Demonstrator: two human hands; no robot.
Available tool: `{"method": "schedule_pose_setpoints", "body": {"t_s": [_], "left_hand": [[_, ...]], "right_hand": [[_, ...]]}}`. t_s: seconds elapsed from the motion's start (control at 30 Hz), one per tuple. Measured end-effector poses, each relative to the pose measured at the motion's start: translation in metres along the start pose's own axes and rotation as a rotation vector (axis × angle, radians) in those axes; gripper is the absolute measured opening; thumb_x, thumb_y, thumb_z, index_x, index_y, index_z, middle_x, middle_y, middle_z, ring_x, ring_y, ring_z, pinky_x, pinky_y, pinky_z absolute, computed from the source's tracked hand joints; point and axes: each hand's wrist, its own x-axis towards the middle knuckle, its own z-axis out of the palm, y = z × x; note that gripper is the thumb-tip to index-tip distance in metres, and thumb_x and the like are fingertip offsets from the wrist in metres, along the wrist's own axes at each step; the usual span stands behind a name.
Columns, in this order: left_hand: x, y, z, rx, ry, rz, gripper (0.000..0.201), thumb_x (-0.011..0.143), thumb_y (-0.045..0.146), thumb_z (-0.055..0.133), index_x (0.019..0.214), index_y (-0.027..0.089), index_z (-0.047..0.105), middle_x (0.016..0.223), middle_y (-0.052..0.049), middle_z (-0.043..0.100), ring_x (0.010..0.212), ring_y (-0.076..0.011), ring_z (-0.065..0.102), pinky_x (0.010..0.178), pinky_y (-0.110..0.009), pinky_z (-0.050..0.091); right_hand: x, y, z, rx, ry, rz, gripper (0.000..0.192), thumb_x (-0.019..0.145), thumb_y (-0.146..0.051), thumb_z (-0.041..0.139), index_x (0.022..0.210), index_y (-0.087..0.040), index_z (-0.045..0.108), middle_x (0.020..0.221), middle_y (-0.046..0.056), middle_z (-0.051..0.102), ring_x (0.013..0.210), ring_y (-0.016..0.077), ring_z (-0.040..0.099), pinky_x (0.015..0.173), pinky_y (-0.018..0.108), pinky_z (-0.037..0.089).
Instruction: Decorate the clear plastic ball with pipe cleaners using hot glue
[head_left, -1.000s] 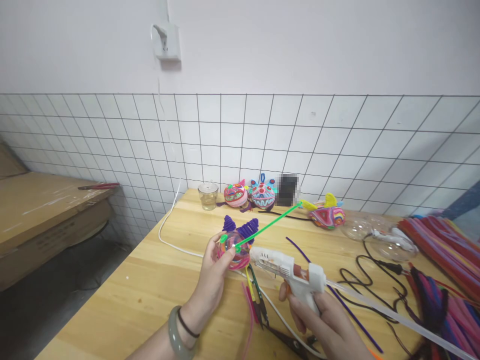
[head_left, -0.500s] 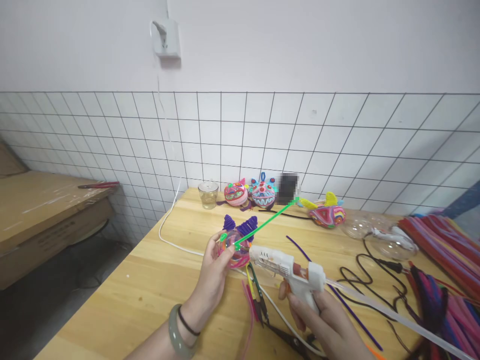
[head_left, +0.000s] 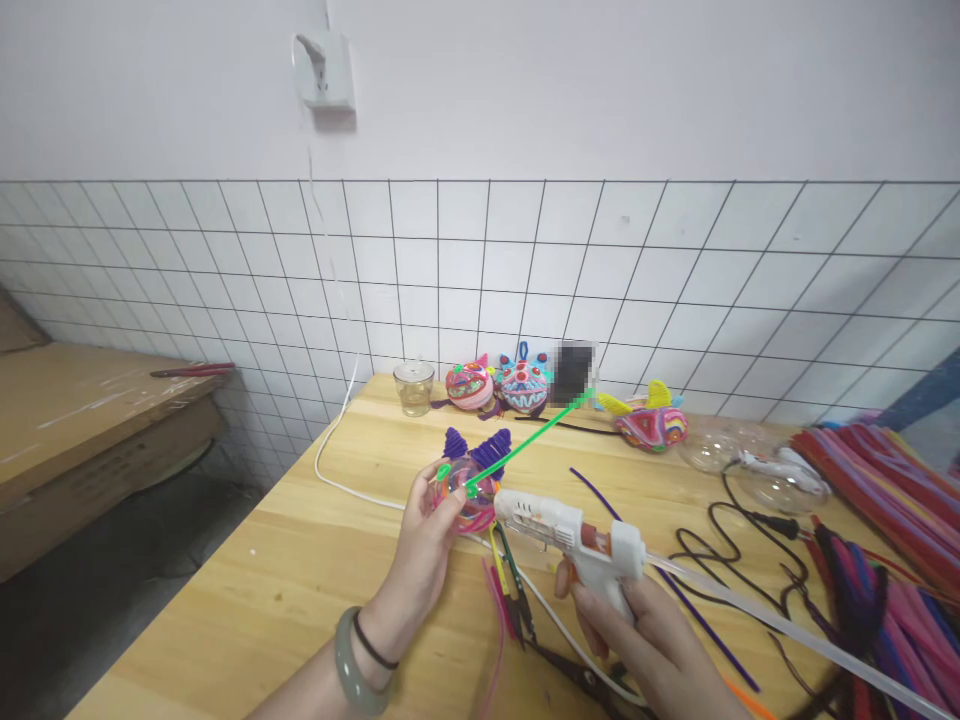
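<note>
My left hand [head_left: 433, 515] is closed around a clear plastic ball [head_left: 474, 512] decorated with pink and orange strips and two purple ears. A bright green pipe cleaner [head_left: 531, 440] rises from the ball's front toward the upper right, its lower end by my left thumb. In my right hand [head_left: 630, 625] is a white hot glue gun [head_left: 559, 522], gripped by its handle. Its nozzle meets the ball's right side; whether it touches, I cannot tell. A long translucent glue stick [head_left: 780, 622] sticks out of the gun's back.
Decorated balls [head_left: 469, 385] and a lidded glass cup [head_left: 414, 388] stand along the wall. Clear ball shells [head_left: 776, 490], a black cord [head_left: 720, 540] and bundled pipe cleaners [head_left: 885, 500] lie at right. Scissors [head_left: 517, 590] and a purple pipe cleaner [head_left: 705, 625] lie near my hands.
The whole view has shifted slightly. Both hands keep their holds, and the glue gun stays at the ball's right side.
</note>
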Motion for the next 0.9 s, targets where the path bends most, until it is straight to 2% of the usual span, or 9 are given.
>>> {"method": "schedule_pose_setpoints", "body": {"t_s": [0.17, 0.3, 0.43, 0.67, 0.9], "left_hand": [[-0.0003, 0.0003, 0.0005, 0.001, 0.006, -0.001, 0.052, 0.067, 0.029, 0.078, 0.113, 0.022, 0.055, 0.110, -0.008, 0.066, 0.095, -0.0216, 0.064, 0.086, -0.037, 0.050], [-0.0004, -0.0010, -0.0001, 0.017, -0.024, 0.010, 0.048, 0.070, 0.028, 0.075, 0.113, 0.022, 0.054, 0.109, -0.007, 0.067, 0.094, -0.0211, 0.065, 0.086, -0.038, 0.050], [-0.0005, 0.0002, 0.0009, 0.013, -0.021, 0.004, 0.048, 0.069, 0.029, 0.076, 0.112, 0.022, 0.055, 0.108, -0.007, 0.067, 0.094, -0.0212, 0.065, 0.086, -0.038, 0.051], [-0.0026, 0.0018, 0.0021, 0.002, -0.002, -0.007, 0.048, 0.068, 0.028, 0.077, 0.111, 0.022, 0.055, 0.109, -0.006, 0.068, 0.095, -0.0210, 0.065, 0.086, -0.037, 0.051], [-0.0007, 0.0007, 0.0014, -0.001, -0.007, 0.005, 0.047, 0.069, 0.028, 0.076, 0.111, 0.023, 0.056, 0.113, -0.007, 0.067, 0.098, -0.0225, 0.065, 0.088, -0.038, 0.050]], "right_hand": [[0.0001, 0.0058, 0.0000, 0.024, -0.003, -0.029, 0.049, 0.083, -0.063, 0.050, 0.098, -0.018, 0.063, 0.066, 0.000, 0.054, 0.056, 0.0149, 0.049, 0.051, 0.024, 0.044], [0.0033, 0.0083, -0.0053, -0.045, -0.099, -0.060, 0.039, 0.088, -0.054, 0.048, 0.081, -0.018, 0.061, 0.065, 0.001, 0.055, 0.057, 0.0149, 0.049, 0.051, 0.024, 0.044], [0.0036, 0.0073, -0.0065, -0.056, -0.069, -0.068, 0.039, 0.088, -0.055, 0.047, 0.077, -0.020, 0.059, 0.064, 0.000, 0.054, 0.056, 0.0146, 0.048, 0.051, 0.023, 0.044], [0.0061, 0.0086, -0.0083, -0.093, -0.139, -0.041, 0.041, 0.089, -0.055, 0.045, 0.068, -0.020, 0.052, 0.065, 0.001, 0.055, 0.058, 0.0151, 0.051, 0.053, 0.023, 0.045], [0.0019, 0.0041, -0.0027, -0.021, -0.049, -0.049, 0.042, 0.086, -0.059, 0.048, 0.070, -0.020, 0.055, 0.070, 0.002, 0.059, 0.057, 0.0142, 0.047, 0.052, 0.024, 0.041]]}}
